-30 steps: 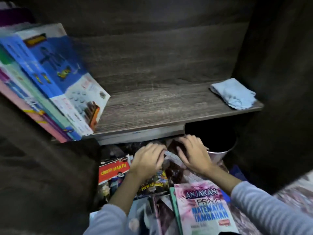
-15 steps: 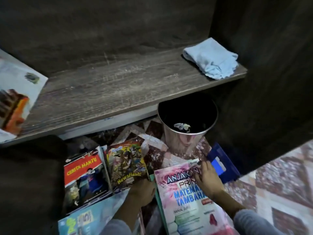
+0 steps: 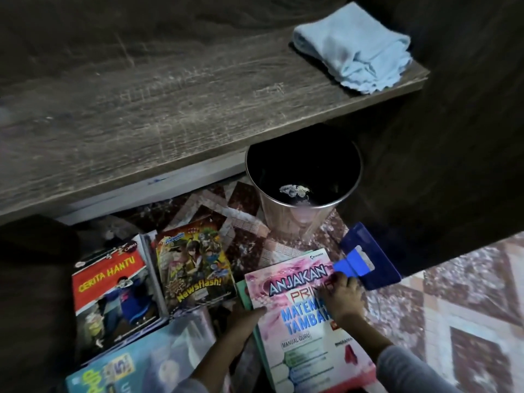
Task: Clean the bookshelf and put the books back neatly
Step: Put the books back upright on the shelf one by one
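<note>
The workbook (image 3: 306,330) lies on the floor at near right, below the bare shelf (image 3: 170,114). The left hand (image 3: 241,319) grips its left edge, thumb on the cover. The right hand (image 3: 344,300) rests near its right edge, though I cannot tell if it grips. It looks light, glossy and floppy, so it is probably best held by both side edges.
</note>
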The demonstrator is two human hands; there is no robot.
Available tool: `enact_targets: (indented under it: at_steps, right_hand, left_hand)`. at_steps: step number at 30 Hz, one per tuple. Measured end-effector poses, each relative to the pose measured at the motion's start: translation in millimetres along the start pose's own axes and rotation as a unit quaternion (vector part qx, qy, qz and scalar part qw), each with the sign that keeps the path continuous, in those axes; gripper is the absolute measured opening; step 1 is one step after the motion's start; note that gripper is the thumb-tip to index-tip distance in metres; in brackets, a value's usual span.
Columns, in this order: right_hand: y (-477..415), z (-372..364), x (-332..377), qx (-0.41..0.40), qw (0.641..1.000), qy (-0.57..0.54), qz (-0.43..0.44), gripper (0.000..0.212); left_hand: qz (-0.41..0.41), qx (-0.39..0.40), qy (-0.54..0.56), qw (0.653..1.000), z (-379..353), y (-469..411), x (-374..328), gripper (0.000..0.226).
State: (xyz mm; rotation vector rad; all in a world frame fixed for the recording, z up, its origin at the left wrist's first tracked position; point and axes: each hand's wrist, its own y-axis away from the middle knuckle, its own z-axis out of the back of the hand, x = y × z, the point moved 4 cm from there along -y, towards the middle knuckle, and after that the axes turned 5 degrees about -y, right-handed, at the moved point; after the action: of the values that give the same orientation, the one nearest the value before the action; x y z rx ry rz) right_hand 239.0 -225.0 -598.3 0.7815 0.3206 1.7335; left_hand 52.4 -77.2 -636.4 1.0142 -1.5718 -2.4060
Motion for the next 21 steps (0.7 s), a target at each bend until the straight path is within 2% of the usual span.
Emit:
enact_targets:
  at_steps: [2,3,5,10,11,16,18,21]
  right_hand:
    - [1.4,-4.4,0.9,0.007,1.0,0.014,-0.017,0.071]
    - [0.8,-6.4,1.6,0.01,1.0,0.017,-0.016,0.075]
    - [-2.4,-8.2,-2.1,0.008,1.0,0.01,-0.018,0.08]
    - [-1.7,-8.5,-2.3,0.023,0.998,-0.06,0.027,0.07]
    - [-0.1,-9.0,-1.5,0.028,0.996,-0.073,0.032,0.068]
    - [-4.9,-4.2,-7.4,0.038,0.987,-0.156,0.022,0.07]
    - [-8.7,-2.3,-14.6,0.051,0.983,-0.177,-0.004,0.069]
    - [-16.0,-1.1,-27.3,0.07,0.96,-0.269,-0.019,0.051]
  left_hand:
    - [0.03,0.007,0.032,0.999,-2.0,4.8,-0.4,0.05]
    - [0.039,0.014,0.046,0.998,-2.6,2.7,1.5,0.043]
    - [0.035,0.023,0.082,0.996,-7.3,1.5,3.1,0.044]
    - [0.009,0.023,0.116,0.993,-18.9,6.2,0.6,0.081]
    - [-0.003,0.02,0.11,0.994,-18.5,9.5,-3.0,0.082]
    - [-0.068,0.045,0.098,0.992,-14.3,18.2,-18.1,0.071]
    - [-0.082,0.076,0.1,0.989,-13.0,24.7,-25.7,0.058]
    - [-0.111,0.131,0.098,0.98,-14.3,42.0,-40.2,0.041]
